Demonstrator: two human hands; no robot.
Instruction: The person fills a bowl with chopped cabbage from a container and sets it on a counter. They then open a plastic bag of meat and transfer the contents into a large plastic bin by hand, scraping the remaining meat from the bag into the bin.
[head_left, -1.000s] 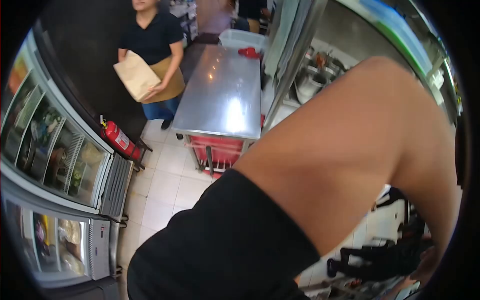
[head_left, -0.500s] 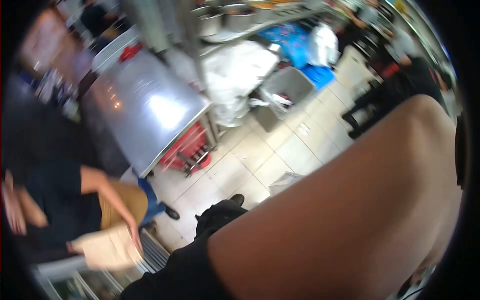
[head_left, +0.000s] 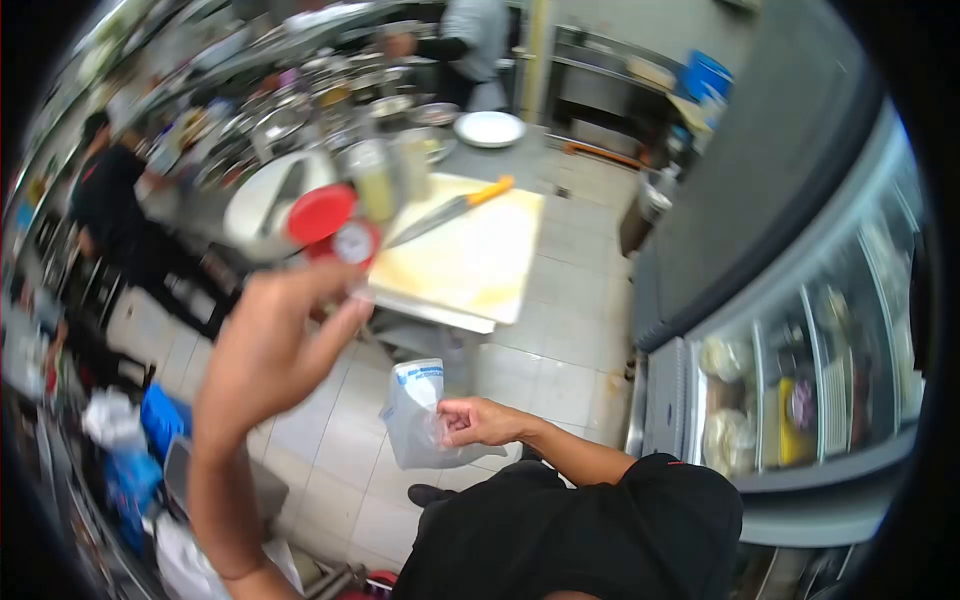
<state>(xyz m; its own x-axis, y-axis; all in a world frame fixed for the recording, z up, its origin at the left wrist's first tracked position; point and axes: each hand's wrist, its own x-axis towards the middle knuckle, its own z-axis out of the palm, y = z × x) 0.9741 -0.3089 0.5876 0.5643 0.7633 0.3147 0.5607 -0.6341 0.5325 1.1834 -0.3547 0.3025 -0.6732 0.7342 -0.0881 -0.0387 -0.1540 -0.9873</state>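
Cloudy plastic with blue print along one edge forms the bag [head_left: 412, 432], held up over the tiled floor [head_left: 560, 385] in front of the black shirt [head_left: 570, 535]. The right hand [head_left: 487, 422] grips it, fingers and thumb closed on its side. Raised and blurred, the left hand [head_left: 270, 350] is loosely curled, its thumb near its fingers; whether it pinches anything, I cannot tell. Just beyond it in view is a red scale [head_left: 322, 212] with a round dial; contact is unclear.

Beside the scale, a white cutting board [head_left: 475, 262] lies on the table [head_left: 472, 168], bearing a knife [head_left: 445, 214] with a yellow handle. A tub of pale yellow liquid [head_left: 374, 188] stands behind the scale, and a white plate [head_left: 490, 128] lies farther back. At right is a fridge [head_left: 667, 405] holding wrapped food; at left, a person in black [head_left: 125, 195] stands well apart.
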